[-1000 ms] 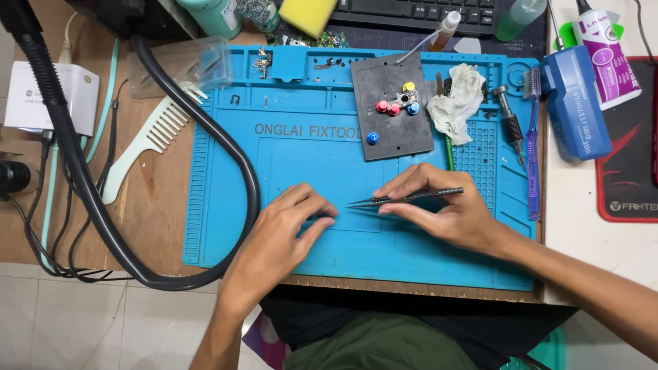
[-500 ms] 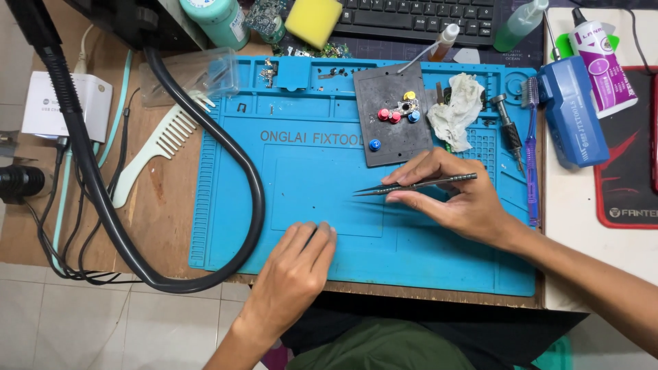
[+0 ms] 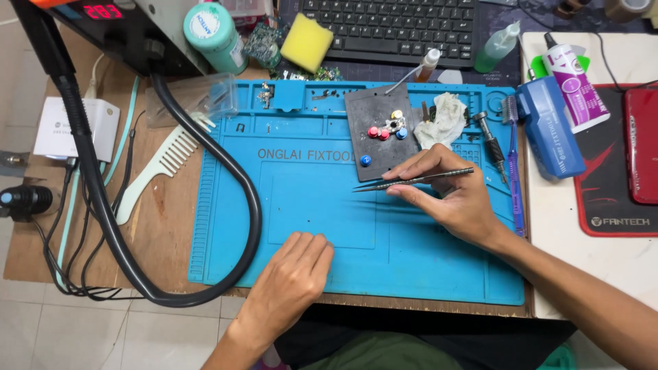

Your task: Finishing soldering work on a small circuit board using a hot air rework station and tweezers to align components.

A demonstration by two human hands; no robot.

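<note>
Here the right hand (image 3: pixel 456 195) pinches metal tweezers (image 3: pixel 411 181) above the blue mat (image 3: pixel 308 199); the left hand (image 3: pixel 291 284) rests flat, released, on it.

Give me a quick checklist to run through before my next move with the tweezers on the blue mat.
1. Tweezers gripped in right hand: ok.
2. Tweezer tips holding nothing: cannot tell, too fine.
3. Left hand flat on blue mat, away from the tips: ok.
4. Dark holder plate with coloured magnets lies flat on the mat: ok.
5. Black hose crosses the mat's left edge: not ok.
</note>
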